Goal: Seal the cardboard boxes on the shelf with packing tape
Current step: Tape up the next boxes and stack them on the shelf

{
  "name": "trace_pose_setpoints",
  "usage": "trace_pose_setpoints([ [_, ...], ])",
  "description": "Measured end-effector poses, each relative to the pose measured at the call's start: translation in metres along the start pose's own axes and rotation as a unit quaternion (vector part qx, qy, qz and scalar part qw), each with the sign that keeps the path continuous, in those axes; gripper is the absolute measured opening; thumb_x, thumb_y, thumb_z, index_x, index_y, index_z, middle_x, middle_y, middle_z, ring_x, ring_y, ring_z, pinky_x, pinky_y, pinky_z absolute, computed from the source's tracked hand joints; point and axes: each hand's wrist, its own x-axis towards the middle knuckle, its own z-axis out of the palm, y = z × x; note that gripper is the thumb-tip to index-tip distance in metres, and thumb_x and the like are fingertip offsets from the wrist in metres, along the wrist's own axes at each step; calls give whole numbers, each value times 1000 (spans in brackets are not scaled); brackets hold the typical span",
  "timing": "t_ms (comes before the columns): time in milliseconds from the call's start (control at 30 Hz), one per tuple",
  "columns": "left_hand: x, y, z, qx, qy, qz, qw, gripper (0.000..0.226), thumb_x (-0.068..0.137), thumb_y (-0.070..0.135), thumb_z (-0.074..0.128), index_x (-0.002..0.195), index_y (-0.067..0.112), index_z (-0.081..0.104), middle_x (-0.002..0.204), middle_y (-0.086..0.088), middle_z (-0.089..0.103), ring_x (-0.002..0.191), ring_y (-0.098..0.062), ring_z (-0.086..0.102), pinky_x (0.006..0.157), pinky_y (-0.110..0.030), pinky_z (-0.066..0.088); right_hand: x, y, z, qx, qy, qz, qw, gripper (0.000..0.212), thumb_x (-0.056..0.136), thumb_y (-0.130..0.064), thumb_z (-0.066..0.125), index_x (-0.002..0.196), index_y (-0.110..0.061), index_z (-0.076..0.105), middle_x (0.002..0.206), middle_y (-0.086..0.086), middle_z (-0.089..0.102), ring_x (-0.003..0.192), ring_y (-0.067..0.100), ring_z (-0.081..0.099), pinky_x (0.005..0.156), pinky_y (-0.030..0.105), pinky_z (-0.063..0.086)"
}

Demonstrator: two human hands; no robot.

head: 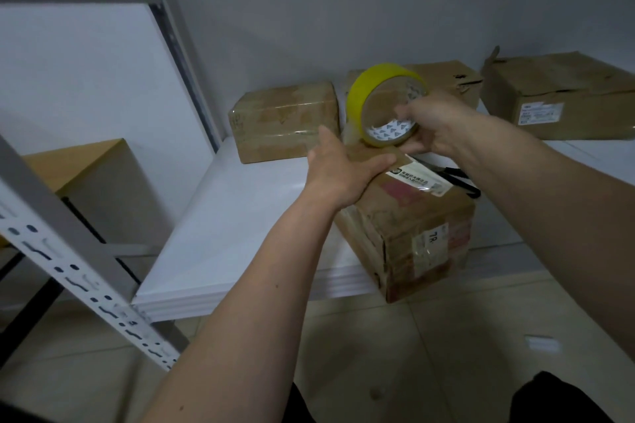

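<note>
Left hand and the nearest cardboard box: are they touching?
Touching. The head view shows the left hand lying flat with straight fingers on the top of the nearest cardboard box, with no gap visible under the palm.

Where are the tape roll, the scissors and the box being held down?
tape roll (357,96), head view, on its yellow outer band.
scissors (462,178), head view, on the black handles behind the box.
box (409,216), head view, on its top face near the front.

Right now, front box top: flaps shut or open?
Shut. The front box has its top flat, the left hand pressing it; the right hand holds the tape roll above it.
</note>
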Motion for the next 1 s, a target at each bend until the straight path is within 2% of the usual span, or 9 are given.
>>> trace_pose_setpoints([
  [167,1,3,-1,72,-15,-8,997,107,70,59,79,145,4,27,147,-13,39,138,-30,33,107,-47,42,9,-1,-13,30,-62,58,996,28,104,-17,38,81,-8,51,82,9,62,73,19,64,47,39,55],
  [400,-1,6,-2,123,-26,-5,992,88,73,65,72,132,7,41,140,-13,44,136,-29,31,108,-46,39,15,17,-18,147,-47,80,985,18,99,-24,50,97,-6,55,91,14,68,79,26,69,58,45,57],
  [433,-1,5,-2,136,-30,-1,990,90,75,66,70,136,6,39,143,-13,43,137,-29,29,110,-45,37,14,24,-14,156,-44,78,984,18,97,-25,54,100,-7,57,87,14,70,75,25,70,57,42,59],
  [500,0,5,-2,184,-42,10,982,97,79,70,62,145,4,33,150,-13,38,141,-30,24,113,-43,30,11,35,-6,119,-52,78,988,17,95,-26,57,92,-9,58,64,7,69,51,17,67,46,26,57],
  [567,0,8,-3,227,-56,21,972,102,82,72,54,150,3,25,156,-13,30,144,-32,20,117,-42,24,11,35,-6,99,-48,76,991,24,99,-30,51,87,-10,56,57,7,65,39,14,61,38,22,51],
  [667,-3,13,-3,255,-68,25,964,105,85,72,49,154,1,15,160,-14,22,147,-32,16,118,-40,19,14,22,-17,88,-55,80,991,31,103,-32,40,95,-5,53,64,17,68,45,23,66,39,30,54],
  [733,-4,14,-4,258,-69,26,963,104,85,73,49,153,1,18,159,-15,25,145,-32,19,116,-39,20,15,20,-26,100,-57,91,989,33,104,-29,37,99,0,52,65,22,68,50,29,68,40,34,54],
  [833,-7,15,-4,255,-73,19,964,99,85,72,50,150,1,26,156,-14,30,143,-32,22,116,-40,23,16,35,-31,145,-39,115,982,31,103,-27,39,110,1,51,82,25,68,55,32,69,41,37,55],
  [1000,-7,17,-4,236,-85,11,968,95,87,69,50,151,3,27,156,-13,28,143,-31,22,117,-41,21,18,50,-28,205,-27,148,967,29,103,-23,41,94,3,52,58,22,67,44,31,65,31,35,47],
])
